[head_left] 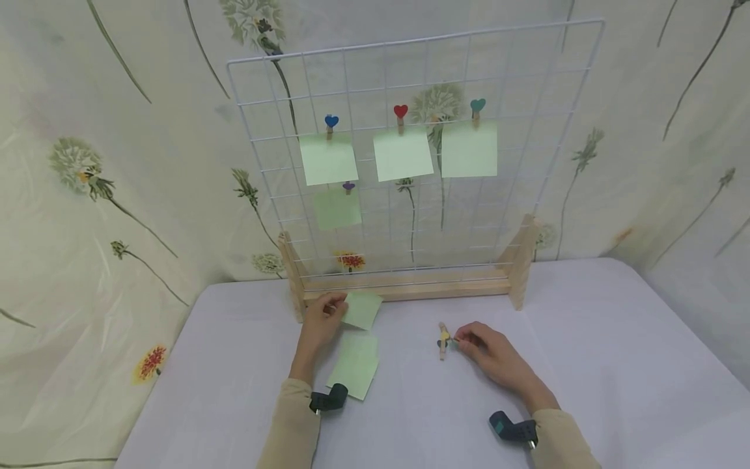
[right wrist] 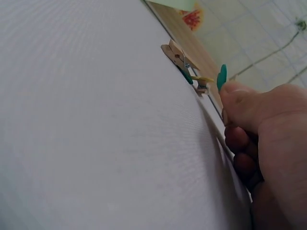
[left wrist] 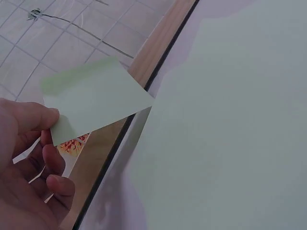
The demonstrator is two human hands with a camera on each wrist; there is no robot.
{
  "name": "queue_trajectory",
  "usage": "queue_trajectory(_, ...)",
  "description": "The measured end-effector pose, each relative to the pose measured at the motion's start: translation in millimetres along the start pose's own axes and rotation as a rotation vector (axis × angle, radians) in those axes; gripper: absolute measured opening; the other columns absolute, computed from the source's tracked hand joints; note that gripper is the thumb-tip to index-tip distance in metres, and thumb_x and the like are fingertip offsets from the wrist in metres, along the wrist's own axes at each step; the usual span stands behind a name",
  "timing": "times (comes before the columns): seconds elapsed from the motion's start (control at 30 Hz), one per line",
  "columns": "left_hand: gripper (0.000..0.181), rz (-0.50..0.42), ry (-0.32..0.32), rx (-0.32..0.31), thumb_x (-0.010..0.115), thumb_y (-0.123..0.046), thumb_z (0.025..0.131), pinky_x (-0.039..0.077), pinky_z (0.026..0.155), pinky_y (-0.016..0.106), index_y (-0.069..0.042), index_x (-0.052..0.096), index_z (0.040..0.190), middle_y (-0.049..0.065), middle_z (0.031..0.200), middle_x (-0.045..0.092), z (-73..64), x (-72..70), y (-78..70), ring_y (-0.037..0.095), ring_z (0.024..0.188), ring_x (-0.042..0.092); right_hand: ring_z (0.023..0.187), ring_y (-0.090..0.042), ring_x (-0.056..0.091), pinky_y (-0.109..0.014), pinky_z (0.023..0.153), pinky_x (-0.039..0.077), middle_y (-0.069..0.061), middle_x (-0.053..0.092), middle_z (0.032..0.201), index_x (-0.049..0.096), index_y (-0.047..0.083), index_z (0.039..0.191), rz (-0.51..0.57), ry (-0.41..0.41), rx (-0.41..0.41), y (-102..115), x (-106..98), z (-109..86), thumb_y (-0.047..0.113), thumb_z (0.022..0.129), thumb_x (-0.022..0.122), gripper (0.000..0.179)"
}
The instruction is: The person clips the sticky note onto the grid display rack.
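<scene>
Left hand (head_left: pixel 321 320) pinches a green paper sheet (head_left: pixel 363 310) only at its left edge, near the left end of the wooden base (head_left: pixel 410 290), so it could droop skewed; right hand's (head_left: pixel 491 354) pinched teal heart clothespin (right wrist: pixel 222 78) could twist if held off-centre.

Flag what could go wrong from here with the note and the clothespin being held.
The left hand pinches the green note near one edge, so it might bend or swing when lifted.

The right hand holds its teal-topped clothespin close to the loose clothespins, and could knock them.

The left wrist camera sits close to the sheet on the table and might drag it.
</scene>
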State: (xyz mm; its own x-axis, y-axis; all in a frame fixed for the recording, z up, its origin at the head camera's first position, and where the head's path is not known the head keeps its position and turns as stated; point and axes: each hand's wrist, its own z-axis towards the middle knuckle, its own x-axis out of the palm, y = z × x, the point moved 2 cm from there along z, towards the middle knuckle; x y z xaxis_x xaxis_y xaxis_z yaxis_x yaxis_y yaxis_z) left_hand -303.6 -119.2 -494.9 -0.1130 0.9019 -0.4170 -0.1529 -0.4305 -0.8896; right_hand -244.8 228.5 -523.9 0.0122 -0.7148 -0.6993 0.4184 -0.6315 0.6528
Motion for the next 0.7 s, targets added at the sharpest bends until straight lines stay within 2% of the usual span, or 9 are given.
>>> queue_trajectory(0.13,0.018,-0.034,-0.008,0.011,0.062,-0.015,0.091,0.046,0.076,0.026,-0.010,0.068,0.107,0.006,0.096,0.064,0.6,-0.1,-3.8,0.016,0.088,0.056,0.086,-0.002,0.054,-0.023,0.079,0.048,0.012,0.061,0.094,0.061,0.021,0.108,-0.009,-0.015,0.048,-0.1,-0.6,0.7,0.023,0.092,0.061,0.016)
queue_trajectory(0.3,0.019,-0.070,-0.011,-0.013,0.062,-0.016,0.091,0.046,0.075,0.024,-0.011,0.068,0.107,0.006,0.097,0.065,0.3,0.5,-7.5,0.016,0.089,0.057,0.087,-0.002,0.055,-0.022,0.080,0.049,0.013,0.062,0.094,0.061,0.024,0.107,-0.007,-0.034,0.099,-0.8,-2.7,0.9,0.029,0.090,0.062,0.018)
queue_trajectory(0.57,0.021,-0.111,-0.009,-0.020,0.062,-0.016,0.091,0.049,0.087,0.034,-0.011,0.067,0.110,0.009,0.103,0.065,-3.1,3.4,-12.3,0.022,0.096,0.061,0.082,-0.004,0.056,-0.020,0.073,0.047,0.011,0.062,0.093,0.060,0.024,0.107,0.026,-0.079,0.084,-4.4,-3.1,1.3,0.030,0.091,0.062,0.017)
queue_trajectory(0.7,0.023,-0.180,0.011,-0.023,0.063,-0.014,0.090,0.050,0.086,0.030,-0.010,0.065,0.113,0.010,0.113,0.064,-3.2,5.4,-12.5,0.023,0.099,0.063,0.079,-0.004,0.056,-0.019,0.070,0.048,0.010,0.062,0.091,0.060,0.025,0.107,0.036,-0.112,0.102,-6.9,-3.2,1.8,0.031,0.090,0.063,0.018)
